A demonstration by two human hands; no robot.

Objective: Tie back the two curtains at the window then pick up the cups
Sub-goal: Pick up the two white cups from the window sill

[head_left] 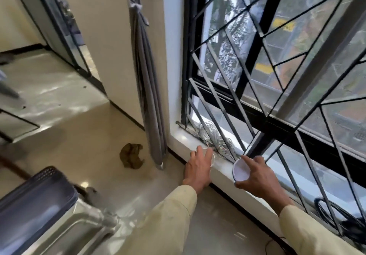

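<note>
A grey curtain hangs bundled left of the window, tied near its top with a light band. My right hand grips a white cup, tilted with its mouth toward me, just above the white window sill. My left hand reaches over a second white cup on the sill; its straight fingers cover most of it, and only part of the rim shows. The second curtain is out of view.
Black diagonal window bars stand right behind the sill. A coil of pale wire lies on the sill beside the cups, and dark cables lie at right. A crumpled brown cloth is on the floor. A metal frame is lower left.
</note>
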